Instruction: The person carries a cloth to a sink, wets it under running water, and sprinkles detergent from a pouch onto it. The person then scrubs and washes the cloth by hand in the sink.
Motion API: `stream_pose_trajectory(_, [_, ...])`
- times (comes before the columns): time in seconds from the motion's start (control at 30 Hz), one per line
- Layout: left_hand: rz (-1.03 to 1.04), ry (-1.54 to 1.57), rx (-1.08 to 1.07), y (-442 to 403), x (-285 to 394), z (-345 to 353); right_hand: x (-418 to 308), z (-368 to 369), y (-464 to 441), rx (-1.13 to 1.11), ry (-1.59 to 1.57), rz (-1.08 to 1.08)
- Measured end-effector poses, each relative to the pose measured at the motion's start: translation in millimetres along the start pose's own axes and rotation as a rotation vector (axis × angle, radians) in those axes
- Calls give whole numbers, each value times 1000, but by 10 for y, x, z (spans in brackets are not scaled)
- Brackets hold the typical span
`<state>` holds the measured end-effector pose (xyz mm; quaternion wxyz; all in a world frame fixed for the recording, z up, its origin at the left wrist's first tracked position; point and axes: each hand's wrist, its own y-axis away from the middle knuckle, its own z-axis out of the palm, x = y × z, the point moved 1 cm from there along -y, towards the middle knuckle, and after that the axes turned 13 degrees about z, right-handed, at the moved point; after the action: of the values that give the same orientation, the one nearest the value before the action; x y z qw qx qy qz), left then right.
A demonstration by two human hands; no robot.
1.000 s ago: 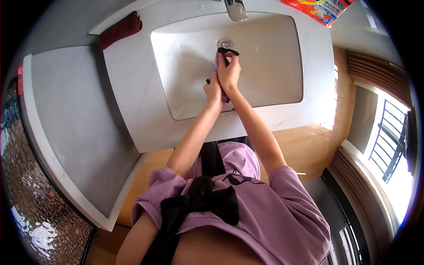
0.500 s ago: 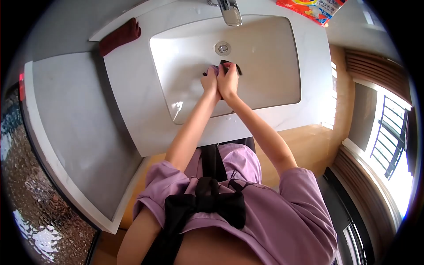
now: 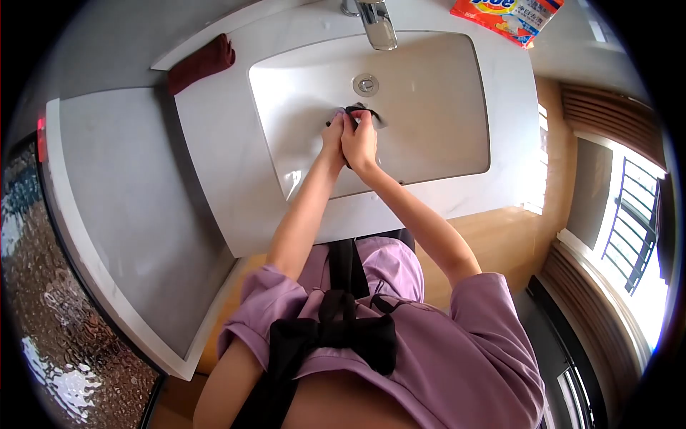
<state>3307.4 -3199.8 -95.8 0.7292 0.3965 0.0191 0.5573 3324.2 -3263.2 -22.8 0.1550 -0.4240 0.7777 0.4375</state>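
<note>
Both my hands are close together over the white sink basin, just in front of the drain. A small black and purple piece of cloth is bunched between them, and a dark end sticks out past the fingers to the right. My left hand is closed on its left side. Pressed against it, my right hand grips the cloth with bent fingers. Much of the cloth is hidden by the hands, so its exact kind does not show.
The chrome faucet stands behind the basin. A folded dark red towel lies on the counter's left edge. At the back right is an orange-red detergent bag. The pale countertop surrounds the sink.
My hands have shifted slightly left in the basin, the right one more, with the cloth still between them. The cloth's shape has changed a little. The whole view has moved slightly.
</note>
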Motion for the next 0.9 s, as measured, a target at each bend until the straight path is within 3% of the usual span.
stream_pose_trajectory(0.03, [-8,3,7,180,40,206,39,-19,-25,-3,5,9])
stream_pose_trajectory(0.1, [-58,-196,240,308,74,508,61,-61,-380,92,-44,-1])
stream_pose_trajectory(0.17, [-158,-300,186,448,127,561,199,-115,-672,192,-66,-138])
stream_pose_trajectory(0.23, [-60,-411,207,479,269,578,112,-372,-661,91,-58,-167])
stream_pose_trajectory(0.3, [70,-763,280,447,483,412,110,-639,-608,124,52,-205])
stream_pose_trajectory(0.37, [408,-1456,191,271,579,1,224,-792,-624,96,260,-174])
stream_pose_trajectory(0.43, [263,-1881,278,426,726,227,418,-800,-703,81,470,-196])
stream_pose_trajectory(0.47, [257,-1884,276,442,669,190,441,-803,-715,78,468,-190])
stream_pose_trajectory(0.53, [834,-2177,464,429,549,203,470,-795,-783,-32,639,-31])
stream_pose_trajectory(0.57, [732,-2124,351,460,529,312,430,-784,-751,-32,638,-30])
stream_pose_trajectory(0.63, [1019,-2135,24,413,337,327,367,-737,-624,200,738,-256])
stream_pose_trajectory(0.67, [1005,-2133,-170,377,211,287,321,-731,-579,150,837,-253])
stream_pose_trajectory(0.7, [1006,-2131,-175,312,93,187,359,-700,-571,153,837,-249])
stream_pose_trajectory(0.77, [919,-2152,-294,181,-91,37,528,-577,-550,154,713,-704])
stream_pose_trajectory(0.8, [892,-2200,-301,129,-59,52,631,-516,-559,-3,786,-642])
stream_pose_trajectory(0.9, [950,-2211,-336,-23,17,93,742,-467,-691,-10,927,-580])
